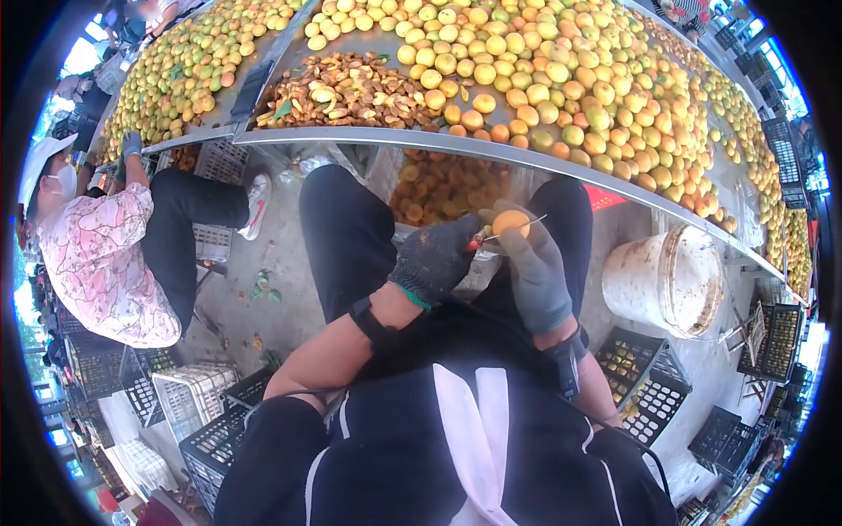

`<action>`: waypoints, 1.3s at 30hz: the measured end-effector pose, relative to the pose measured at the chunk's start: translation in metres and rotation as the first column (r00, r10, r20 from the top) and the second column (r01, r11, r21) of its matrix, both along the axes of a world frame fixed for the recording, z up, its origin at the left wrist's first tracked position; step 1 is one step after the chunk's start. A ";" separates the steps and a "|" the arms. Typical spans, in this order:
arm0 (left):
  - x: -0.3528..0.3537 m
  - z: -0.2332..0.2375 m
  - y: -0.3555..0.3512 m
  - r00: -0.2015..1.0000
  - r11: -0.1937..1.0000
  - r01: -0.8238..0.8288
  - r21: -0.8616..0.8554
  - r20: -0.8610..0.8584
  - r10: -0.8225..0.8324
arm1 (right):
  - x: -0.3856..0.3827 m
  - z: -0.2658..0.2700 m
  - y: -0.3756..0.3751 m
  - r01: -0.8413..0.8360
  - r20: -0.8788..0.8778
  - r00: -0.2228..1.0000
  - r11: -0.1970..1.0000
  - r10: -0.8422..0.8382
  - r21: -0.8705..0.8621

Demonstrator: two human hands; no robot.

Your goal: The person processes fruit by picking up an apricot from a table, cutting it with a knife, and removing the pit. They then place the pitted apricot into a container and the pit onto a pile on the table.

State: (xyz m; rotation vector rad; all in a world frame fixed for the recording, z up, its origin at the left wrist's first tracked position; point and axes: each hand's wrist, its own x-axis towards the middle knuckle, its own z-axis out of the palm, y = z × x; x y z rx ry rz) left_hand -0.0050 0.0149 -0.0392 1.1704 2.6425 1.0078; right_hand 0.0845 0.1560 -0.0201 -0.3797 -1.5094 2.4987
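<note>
My left hand (434, 256), in a dark knitted glove with a green cuff edge, is closed around the red handle of a small knife (475, 242). Its thin blade points right and lies against an orange apricot (510, 223). That apricot is pinched in the fingers of my right hand (538, 273), which wears a grey glove. Both hands are close together above my lap, between my knees. Behind them, under the table edge, a container of orange fruit pieces (443, 186) is partly hidden by my hands.
Whole apricots (561, 66) cover much of the metal-edged table (395, 135), beside a heap of brown pits (342, 92). A co-worker (110, 245) sits at left. A white bucket (645, 279) stands at right. Plastic crates (649, 405) surround me.
</note>
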 end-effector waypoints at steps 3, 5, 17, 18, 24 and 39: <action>-0.004 -0.001 -0.001 1.000 0.999 0.027 0.042 -0.014 -0.026 | -0.002 0.003 0.001 -0.020 0.016 1.000 0.999 0.020 -0.034; -0.004 -0.003 0.001 0.999 0.998 0.024 0.053 0.027 -0.025 | -0.003 0.002 -0.001 -0.022 0.011 1.000 0.996 0.023 -0.084; -0.008 -0.004 0.003 0.915 0.986 0.152 0.062 0.369 -0.165 | -0.008 -0.006 -0.004 -0.091 -0.226 0.973 0.976 0.045 -0.197; -0.010 -0.004 0.002 0.890 0.981 0.179 0.075 0.413 -0.194 | -0.008 -0.011 -0.003 -0.053 -0.214 0.976 0.998 0.048 -0.020; -0.016 0.029 -0.006 0.486 0.956 0.289 -0.054 0.869 -0.097 | -0.011 -0.021 0.005 -0.059 0.013 0.997 0.911 0.070 -0.409; -0.034 -0.022 0.000 0.787 0.988 0.088 -0.130 0.616 0.011 | -0.068 -0.077 0.021 0.122 0.416 0.901 0.992 -0.120 0.020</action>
